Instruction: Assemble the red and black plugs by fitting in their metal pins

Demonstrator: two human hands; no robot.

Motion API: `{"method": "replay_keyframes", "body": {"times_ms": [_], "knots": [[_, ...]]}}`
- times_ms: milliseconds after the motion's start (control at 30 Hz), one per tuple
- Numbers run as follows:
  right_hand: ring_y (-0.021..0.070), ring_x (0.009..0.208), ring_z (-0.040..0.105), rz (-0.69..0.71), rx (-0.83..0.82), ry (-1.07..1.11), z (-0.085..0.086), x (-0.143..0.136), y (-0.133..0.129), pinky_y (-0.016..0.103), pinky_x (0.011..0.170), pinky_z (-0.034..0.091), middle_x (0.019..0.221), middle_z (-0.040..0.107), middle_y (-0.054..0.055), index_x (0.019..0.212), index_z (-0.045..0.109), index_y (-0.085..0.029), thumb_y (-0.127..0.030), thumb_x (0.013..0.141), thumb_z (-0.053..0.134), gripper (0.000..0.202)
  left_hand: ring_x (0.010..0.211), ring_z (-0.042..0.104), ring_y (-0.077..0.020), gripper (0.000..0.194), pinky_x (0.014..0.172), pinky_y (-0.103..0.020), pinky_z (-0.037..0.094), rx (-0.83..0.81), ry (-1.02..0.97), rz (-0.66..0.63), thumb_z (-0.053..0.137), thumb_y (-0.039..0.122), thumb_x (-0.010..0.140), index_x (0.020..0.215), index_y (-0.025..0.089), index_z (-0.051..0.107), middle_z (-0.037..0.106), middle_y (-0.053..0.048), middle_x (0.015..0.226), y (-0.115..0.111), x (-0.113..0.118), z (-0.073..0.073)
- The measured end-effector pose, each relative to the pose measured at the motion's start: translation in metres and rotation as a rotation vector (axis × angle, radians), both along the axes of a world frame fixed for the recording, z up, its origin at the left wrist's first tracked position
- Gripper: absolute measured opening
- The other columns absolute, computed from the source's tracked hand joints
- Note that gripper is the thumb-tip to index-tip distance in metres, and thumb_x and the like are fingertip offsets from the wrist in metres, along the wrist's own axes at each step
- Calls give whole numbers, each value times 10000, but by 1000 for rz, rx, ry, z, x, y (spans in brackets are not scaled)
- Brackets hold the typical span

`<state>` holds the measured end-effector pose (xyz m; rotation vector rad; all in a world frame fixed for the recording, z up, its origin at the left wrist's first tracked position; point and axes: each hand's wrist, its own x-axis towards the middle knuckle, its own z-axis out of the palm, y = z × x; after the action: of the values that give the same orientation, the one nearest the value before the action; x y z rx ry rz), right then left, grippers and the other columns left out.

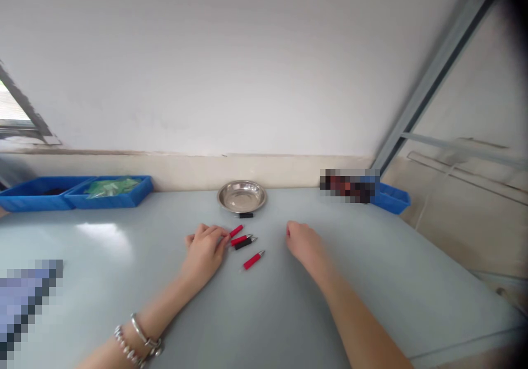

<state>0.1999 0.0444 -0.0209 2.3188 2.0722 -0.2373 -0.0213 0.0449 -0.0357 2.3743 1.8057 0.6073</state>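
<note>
Several short red and black pen-like pieces lie on the grey table between my hands. My left hand (208, 245), with bracelets at the wrist, has its fingertips together at the end of a red piece (236, 231). Just beside it lie another red piece (240, 240) and a black piece (244, 243), side by side. Nearer to me is a separate red piece (253, 260). A black piece (246, 215) sits by the rim of a round metal dish (242, 197). My right hand (303, 242) rests curled on the table to the right; its fingertips are hidden.
Two blue trays (109, 199) stand at the back left, one with green plastic bags (111, 187). At the back right are a blue bin (390, 197) and a blurred-out dark object (346, 186). A metal frame (433, 77) rises at right.
</note>
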Motion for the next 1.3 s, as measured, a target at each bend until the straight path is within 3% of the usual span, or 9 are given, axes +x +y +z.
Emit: {"method": "replay_keyframes", "body": {"times_ms": [267,500,700,900,1000,1133,1300], "knots": [[253,817,603,-3,9,-2,3,-3,-1,296,602,405,903,605,128,947,541,-159,-75,792,339,268,835,505,-234,207,703,-365,293,-28,-3,60,410,332,812,786,241,594,648,-3,825,1,-3,5],[250,825,600,-1,15,8,0,-4,1,296,606,400,905,603,140,966,535,-148,-61,789,343,275,852,505,-234,271,677,-344,294,-13,-3,110,412,438,799,812,223,576,629,-29,846,1,4,8],[254,798,595,-6,32,40,0,-4,1,280,568,365,869,604,131,928,541,-149,-62,766,372,250,865,507,-243,245,682,-345,304,-58,37,169,459,425,754,808,208,561,611,-43,833,6,4,8],[186,719,571,11,58,151,5,-5,1,235,528,317,813,601,70,875,527,-191,-113,770,397,184,898,505,-266,242,688,-355,316,-141,92,186,443,416,755,757,210,570,602,-60,835,8,-3,9],[127,626,525,64,78,301,9,-8,1,201,508,302,704,575,9,828,519,-207,-121,763,402,160,904,505,-267,225,694,-359,320,-127,119,179,421,365,781,774,199,572,604,-66,847,8,-4,7],[102,526,435,138,169,711,12,-11,1,190,499,307,543,448,-43,768,496,-192,-111,724,408,127,883,508,-256,228,690,-360,313,-48,97,157,373,324,822,801,187,555,610,-67,848,5,-5,7],[101,534,446,175,198,1103,15,-18,-1,194,512,341,544,406,-57,776,478,-195,-181,747,418,68,808,509,-217,218,697,-352,301,47,-22,50,343,316,854,823,199,525,606,-32,833,-6,0,13]]}}
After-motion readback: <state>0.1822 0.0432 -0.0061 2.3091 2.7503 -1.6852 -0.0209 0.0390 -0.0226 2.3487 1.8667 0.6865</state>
